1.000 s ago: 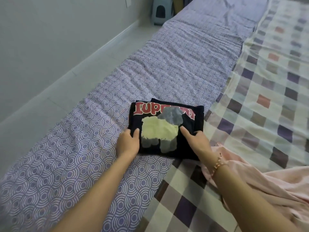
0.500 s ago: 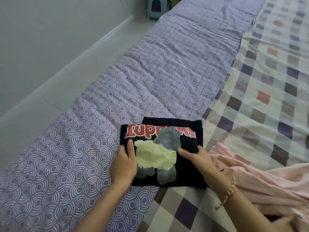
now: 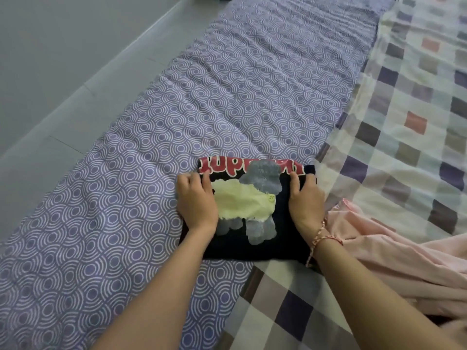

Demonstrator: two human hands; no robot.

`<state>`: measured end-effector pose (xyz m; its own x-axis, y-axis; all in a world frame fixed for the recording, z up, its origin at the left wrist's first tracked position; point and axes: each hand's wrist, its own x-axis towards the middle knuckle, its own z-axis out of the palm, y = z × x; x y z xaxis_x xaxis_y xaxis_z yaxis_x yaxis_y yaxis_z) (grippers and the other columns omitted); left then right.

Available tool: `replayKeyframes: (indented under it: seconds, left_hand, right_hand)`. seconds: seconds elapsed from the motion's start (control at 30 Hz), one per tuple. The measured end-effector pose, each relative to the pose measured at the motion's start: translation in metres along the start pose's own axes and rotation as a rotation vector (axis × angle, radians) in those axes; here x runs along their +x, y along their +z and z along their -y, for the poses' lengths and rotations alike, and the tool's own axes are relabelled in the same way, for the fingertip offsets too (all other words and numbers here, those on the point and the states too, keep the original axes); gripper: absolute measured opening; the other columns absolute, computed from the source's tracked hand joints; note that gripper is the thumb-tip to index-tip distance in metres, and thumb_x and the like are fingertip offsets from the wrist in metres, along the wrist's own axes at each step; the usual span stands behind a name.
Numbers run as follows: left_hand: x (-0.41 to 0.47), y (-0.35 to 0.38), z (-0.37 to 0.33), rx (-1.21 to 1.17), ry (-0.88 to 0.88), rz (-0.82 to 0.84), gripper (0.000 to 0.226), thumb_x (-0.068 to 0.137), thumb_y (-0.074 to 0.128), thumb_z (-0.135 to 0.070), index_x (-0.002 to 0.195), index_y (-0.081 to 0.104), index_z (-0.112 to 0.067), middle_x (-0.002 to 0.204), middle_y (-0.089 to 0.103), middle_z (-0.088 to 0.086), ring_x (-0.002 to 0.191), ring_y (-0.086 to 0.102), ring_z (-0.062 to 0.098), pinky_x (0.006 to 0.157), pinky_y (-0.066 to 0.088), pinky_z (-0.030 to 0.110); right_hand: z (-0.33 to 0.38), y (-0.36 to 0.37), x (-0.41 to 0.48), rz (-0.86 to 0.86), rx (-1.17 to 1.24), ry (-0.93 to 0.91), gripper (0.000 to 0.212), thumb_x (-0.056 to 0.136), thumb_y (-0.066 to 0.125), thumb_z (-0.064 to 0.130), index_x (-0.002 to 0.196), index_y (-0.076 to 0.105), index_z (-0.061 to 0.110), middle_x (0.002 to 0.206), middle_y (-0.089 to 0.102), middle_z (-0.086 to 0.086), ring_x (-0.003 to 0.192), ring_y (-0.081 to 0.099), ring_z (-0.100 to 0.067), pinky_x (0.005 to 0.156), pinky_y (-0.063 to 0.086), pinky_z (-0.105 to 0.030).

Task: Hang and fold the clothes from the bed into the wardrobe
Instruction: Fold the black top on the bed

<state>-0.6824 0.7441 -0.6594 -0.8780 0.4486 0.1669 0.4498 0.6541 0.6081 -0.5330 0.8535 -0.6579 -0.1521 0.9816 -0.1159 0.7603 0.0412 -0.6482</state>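
Note:
A folded black T-shirt (image 3: 255, 246) with red letters and a grey and pale yellow print lies on the bed, across the seam between the purple sheet and the checked sheet. My left hand (image 3: 195, 200) grips the shirt's far left corner, fingers curled over the top fold. At the far right corner my right hand (image 3: 304, 202), a beaded bracelet on its wrist, grips the same fold. The shirt's far edge is lifted and curled toward me.
A pink garment (image 3: 394, 258) lies crumpled on the checked sheet (image 3: 414, 102) just right of my right wrist. The purple patterned sheet (image 3: 227, 92) stretches ahead. Grey floor (image 3: 50, 72) runs along the bed's left edge.
Both hands slid from the shirt's near sides up to its far corners and took hold of the top fold. The far edge has started to roll toward me.

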Motion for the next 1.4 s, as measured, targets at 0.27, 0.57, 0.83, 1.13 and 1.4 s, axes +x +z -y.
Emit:
replayKeyframes:
  seconds: [0.27, 0.57, 0.83, 1.13, 1.4]
  left_hand:
    - [-0.027, -0.012, -0.013, -0.053, -0.449, 0.227, 0.063, 0.095, 0.029, -0.052, 0.126, 0.038, 0.002, 0.118, 0.055, 0.021, 0.105, 0.055, 0.037, 0.082, 0.042, 0.041]
    - [-0.003, 0.001, 0.015, -0.337, -0.461, 0.37, 0.047, 0.099, 0.035, -0.04, 0.082, 0.052, 0.0, 0.077, 0.053, 0.013, 0.082, 0.052, 0.029, 0.063, 0.038, 0.033]
    - [-0.026, -0.027, 0.002, -0.339, -0.596, 0.583, 0.058, 0.094, 0.04, -0.049, 0.127, 0.054, -0.004, 0.126, 0.056, 0.013, 0.12, 0.05, 0.03, 0.098, 0.037, 0.031]
    - [-0.147, -0.229, -0.084, -0.885, -0.898, 0.401, 0.068, 0.056, 0.082, -0.055, 0.107, 0.068, -0.013, 0.102, 0.072, 0.009, 0.098, 0.066, 0.028, 0.084, 0.051, 0.039]
    - [-0.272, -0.422, -0.148, -1.369, -0.975, 0.076, 0.036, 0.076, 0.061, -0.035, 0.102, 0.073, -0.013, 0.106, 0.07, 0.011, 0.093, 0.069, 0.028, 0.077, 0.052, 0.038]
  right_hand:
    - [-0.015, -0.013, -0.02, 0.092, -0.031, 0.213, 0.055, 0.095, 0.037, 0.05, 0.12, 0.046, 0.002, 0.121, 0.054, -0.017, 0.114, 0.049, -0.035, 0.093, 0.037, -0.038]
    - [-0.029, -0.007, 0.003, 0.271, 0.129, 0.121, 0.051, 0.095, 0.043, 0.046, 0.09, 0.059, -0.001, 0.092, 0.064, -0.018, 0.089, 0.059, -0.034, 0.081, 0.044, -0.041]
    - [-0.008, -0.044, -0.011, 0.692, 0.755, 0.504, 0.027, 0.088, 0.064, 0.031, 0.099, 0.066, 0.007, 0.08, 0.073, -0.009, 0.071, 0.07, -0.022, 0.056, 0.055, -0.025]
    - [0.043, -0.175, -0.082, 0.901, 0.488, -0.007, 0.028, 0.093, 0.055, 0.036, 0.095, 0.066, 0.011, 0.088, 0.072, -0.008, 0.08, 0.07, -0.02, 0.076, 0.054, -0.032]
    - [0.154, -0.269, -0.201, 1.294, 0.393, -0.344, 0.038, 0.092, 0.053, 0.037, 0.097, 0.062, 0.001, 0.075, 0.066, -0.01, 0.068, 0.065, -0.024, 0.068, 0.051, -0.038]
